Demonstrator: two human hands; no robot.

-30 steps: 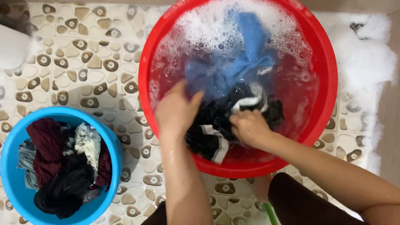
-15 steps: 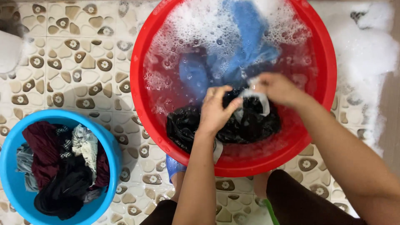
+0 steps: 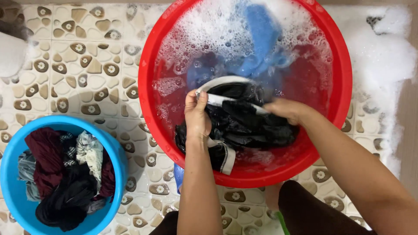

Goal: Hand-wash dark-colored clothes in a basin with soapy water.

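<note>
left hand (image 3: 197, 116): forearm reaching up from below, fingers clamped on the white-trimmed edge of a black garment (image 3: 244, 122). right hand (image 3: 285, 109): arm entering from lower right, fingers closed on the same garment's far end. garment lies in soapy water inside red basin (image 3: 344, 87), over a blue cloth (image 3: 261, 39). blue bucket (image 3: 117, 161) of clothes on pebble-tiled floor (image 3: 87, 56), lower left.

Red basin (image 3: 148, 87), black white-trimmed garment (image 3: 244, 122), blue cloth (image 3: 261, 35), blue bucket (image 3: 13, 191), pebble-patterned floor (image 3: 87, 56)
</note>
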